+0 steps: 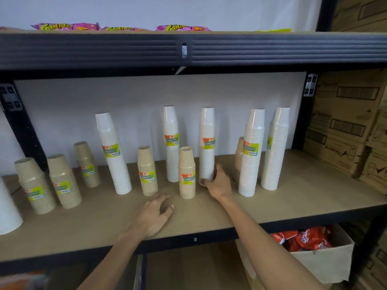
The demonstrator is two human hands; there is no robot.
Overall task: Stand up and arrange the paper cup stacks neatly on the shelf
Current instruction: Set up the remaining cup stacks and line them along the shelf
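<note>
R hand (218,183) grips the base of a tall white stack (207,143), fingers and thumb curled round its lowest cups. L hand (155,214) lies loose on the shelf (293,197) board, holding nothing. The stack stands upright mid-shelf, just beside a short tan stack (187,174) on its left, w/ other white stacks either side. Step in hand looks like nudging it into line. To do it well: grip low and slide, don't lift, since it's tall, light and prob. quick to tip. Mind the tan stack; a bump could topple it. L hand could steady the upper part. The leaning stack (113,153) further left prob. needs straightening too, tho the wide lens may exaggerate its tilt.
</note>
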